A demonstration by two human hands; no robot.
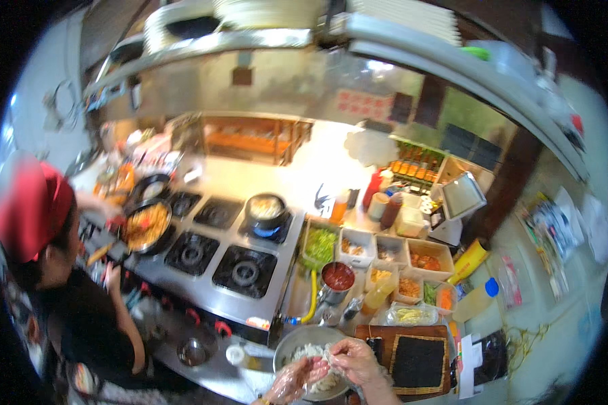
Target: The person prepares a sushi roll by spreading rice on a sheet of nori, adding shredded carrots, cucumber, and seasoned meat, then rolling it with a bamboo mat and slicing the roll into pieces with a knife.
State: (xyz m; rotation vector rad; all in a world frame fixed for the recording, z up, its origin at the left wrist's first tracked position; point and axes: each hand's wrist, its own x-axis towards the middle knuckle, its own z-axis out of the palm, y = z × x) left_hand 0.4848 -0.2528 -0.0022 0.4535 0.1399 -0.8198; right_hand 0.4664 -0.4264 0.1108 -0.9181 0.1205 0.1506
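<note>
My left hand point(300, 375) is over the near side of a metal bowl point(282, 349) of white rice point(324, 386), its palm turned up and fingers stretched out. Close beside it, above the bowl's right side, my right hand point(355, 358) has its fingers bent together near the left fingertips. Whether it pinches anything is too blurred to tell. Both hands look shiny, as if in clear plastic gloves. Right of the bowl, a dark nori sheet point(418, 361) lies on a bamboo rolling mat point(392, 362), on top of a wooden cutting board point(372, 331).
A co-worker point(71, 298) at left holds a pan of orange food point(146, 227). A black pot point(266, 210) sits over a blue flame on the stove point(233, 298). Ingredient tubs point(430, 258), a pot of red sauce point(338, 277) and a yellow squeeze bottle point(377, 297) stand beyond the board.
</note>
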